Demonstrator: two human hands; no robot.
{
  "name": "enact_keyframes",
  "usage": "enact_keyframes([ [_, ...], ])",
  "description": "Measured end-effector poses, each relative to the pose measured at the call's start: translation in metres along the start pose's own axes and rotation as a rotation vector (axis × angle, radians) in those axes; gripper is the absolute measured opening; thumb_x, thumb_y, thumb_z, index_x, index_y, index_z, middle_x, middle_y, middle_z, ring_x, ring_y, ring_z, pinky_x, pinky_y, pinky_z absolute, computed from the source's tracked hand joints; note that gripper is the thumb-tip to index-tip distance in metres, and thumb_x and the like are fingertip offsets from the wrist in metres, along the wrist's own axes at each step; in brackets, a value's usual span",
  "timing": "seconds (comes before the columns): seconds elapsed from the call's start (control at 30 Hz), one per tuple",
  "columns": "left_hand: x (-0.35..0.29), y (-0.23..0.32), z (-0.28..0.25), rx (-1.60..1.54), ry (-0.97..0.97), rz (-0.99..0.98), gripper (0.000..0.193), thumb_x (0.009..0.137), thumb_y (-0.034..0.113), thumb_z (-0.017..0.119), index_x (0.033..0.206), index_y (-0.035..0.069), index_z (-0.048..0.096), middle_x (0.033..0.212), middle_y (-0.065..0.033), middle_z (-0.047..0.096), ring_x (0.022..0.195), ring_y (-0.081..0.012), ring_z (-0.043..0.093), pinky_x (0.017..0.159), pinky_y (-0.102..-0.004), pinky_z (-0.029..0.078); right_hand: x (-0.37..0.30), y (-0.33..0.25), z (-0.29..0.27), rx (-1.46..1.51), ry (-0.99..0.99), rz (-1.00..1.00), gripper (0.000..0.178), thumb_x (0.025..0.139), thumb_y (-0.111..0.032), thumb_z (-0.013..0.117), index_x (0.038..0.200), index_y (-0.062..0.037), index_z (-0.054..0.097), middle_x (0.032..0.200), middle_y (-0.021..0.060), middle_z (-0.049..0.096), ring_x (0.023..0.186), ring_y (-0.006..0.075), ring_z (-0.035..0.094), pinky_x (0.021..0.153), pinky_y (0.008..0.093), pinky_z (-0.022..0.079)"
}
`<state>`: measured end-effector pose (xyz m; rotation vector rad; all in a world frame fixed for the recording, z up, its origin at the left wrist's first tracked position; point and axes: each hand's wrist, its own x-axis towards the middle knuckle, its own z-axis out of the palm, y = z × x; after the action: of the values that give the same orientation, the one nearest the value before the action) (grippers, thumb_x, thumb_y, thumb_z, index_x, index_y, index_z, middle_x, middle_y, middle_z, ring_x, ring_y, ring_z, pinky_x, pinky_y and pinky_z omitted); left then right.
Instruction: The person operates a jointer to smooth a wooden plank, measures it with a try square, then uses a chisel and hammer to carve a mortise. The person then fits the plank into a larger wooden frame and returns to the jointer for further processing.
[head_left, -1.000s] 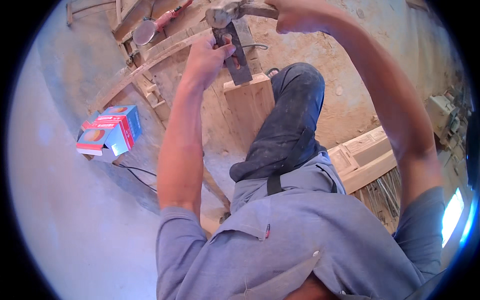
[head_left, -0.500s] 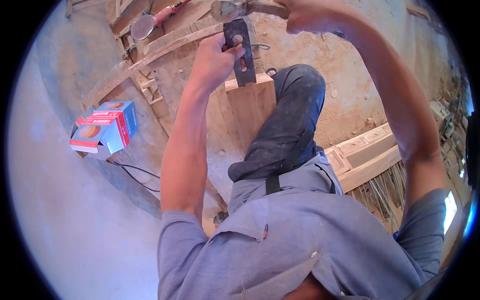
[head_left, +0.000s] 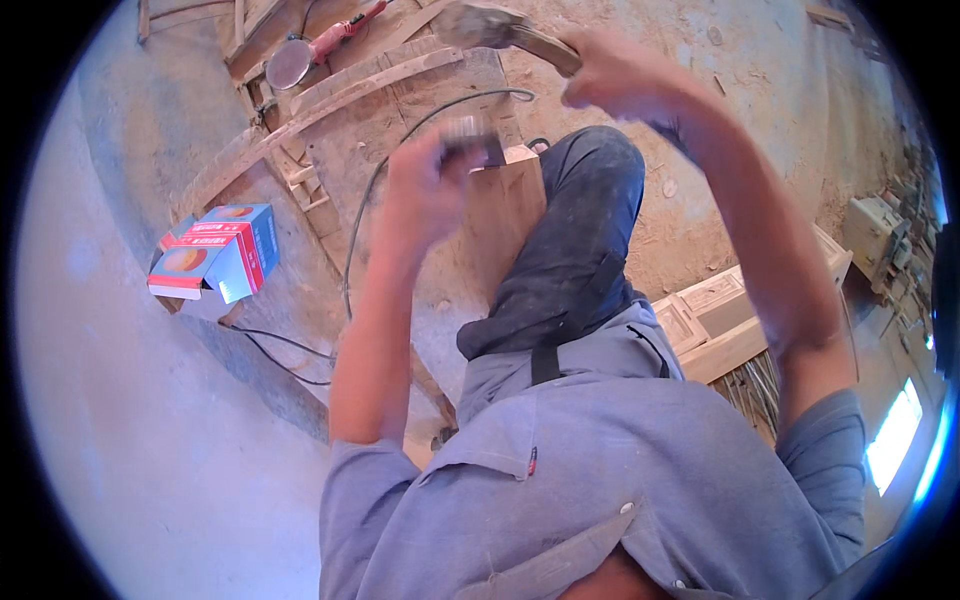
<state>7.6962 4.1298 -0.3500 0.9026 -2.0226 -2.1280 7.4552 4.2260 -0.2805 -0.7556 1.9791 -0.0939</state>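
Note:
My left hand (head_left: pixel 425 190) is blurred by motion and closed on a dark slotted metal blade (head_left: pixel 478 147), which looks like a plane iron. The blade appears foreshortened, its lower part beside the top end of a wooden block (head_left: pixel 505 215) near my bent knee. Whether they touch, I cannot tell. Up at the top edge, my right hand (head_left: pixel 620 80) grips the wooden handle of a hammer (head_left: pixel 545 47). Its worn head points left, farther off than the blade and apart from it.
A red angle grinder (head_left: pixel 325 42) lies at the far left by a curved timber (head_left: pixel 320 105). A blue and red carton (head_left: pixel 215 255) stands on the left. A black cable (head_left: pixel 355 235) loops behind my left arm. Carved wooden panels (head_left: pixel 710 310) lie to the right.
My left hand has moved down, and the blade has turned from face-on to foreshortened. My right hand and the hammer have shifted slightly right and down. More of the cable now shows.

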Motion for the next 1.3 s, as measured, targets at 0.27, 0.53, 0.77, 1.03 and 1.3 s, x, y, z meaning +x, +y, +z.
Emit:
enact_keyframes([
  [0.27,-0.045,-0.020,-0.049,-0.256,0.282,-0.025,0.010,0.097,-0.003,0.059,0.106,0.001,0.058,0.100,-0.0161,0.075,0.086,-0.0172,0.070,0.079,-0.0291,0.056,-0.090,0.062,0.081,0.680,0.030,0.240,0.022,0.077,-0.009,0.071,0.089,-0.0068,0.052,0.066,-0.0001,0.049,0.049,0.0107,0.048,0.043,0.0291,0.037],
  [0.53,0.002,-0.020,-0.040,-0.433,0.241,-0.104,0.010,0.096,-0.002,0.060,0.106,-0.002,0.057,0.099,-0.0209,0.072,0.087,-0.0263,0.073,0.079,-0.0359,0.060,-0.141,0.065,0.131,0.850,0.076,0.256,0.025,0.079,-0.007,0.072,0.094,-0.0052,0.053,0.067,0.0003,0.049,0.048,0.0105,0.046,0.043,0.0291,0.035],
  [0.77,0.039,-0.026,-0.023,-0.806,0.078,-0.036,0.005,0.099,0.000,0.058,0.103,0.003,0.059,0.104,-0.0230,0.072,0.092,-0.0347,0.073,0.085,-0.0430,0.061,-0.136,0.071,0.132,0.875,0.070,0.249,0.021,0.080,-0.005,0.070,0.090,-0.0066,0.052,0.065,0.0009,0.051,0.047,0.0114,0.048,0.042,0.0298,0.035],
  [1.03,0.055,-0.051,-0.003,-1.023,-0.071,-0.121,0.005,0.099,0.002,0.059,0.101,0.006,0.059,0.104,-0.0239,0.071,0.095,-0.0380,0.072,0.088,-0.0476,0.061,-0.127,0.070,0.133,0.878,0.048,0.247,0.021,0.080,-0.004,0.070,0.091,-0.0063,0.052,0.065,0.0011,0.052,0.046,0.0112,0.049,0.041,0.0298,0.036],
  [1.3,0.064,-0.068,-0.009,-1.044,-0.178,-0.155,0.005,0.100,0.004,0.060,0.104,0.006,0.062,0.110,-0.0240,0.070,0.102,-0.0380,0.070,0.092,-0.0481,0.059,-0.116,0.062,0.132,0.855,0.038,0.280,0.022,0.080,-0.003,0.070,0.090,-0.0061,0.051,0.064,0.0019,0.051,0.046,0.0116,0.048,0.040,0.0301,0.035],
])
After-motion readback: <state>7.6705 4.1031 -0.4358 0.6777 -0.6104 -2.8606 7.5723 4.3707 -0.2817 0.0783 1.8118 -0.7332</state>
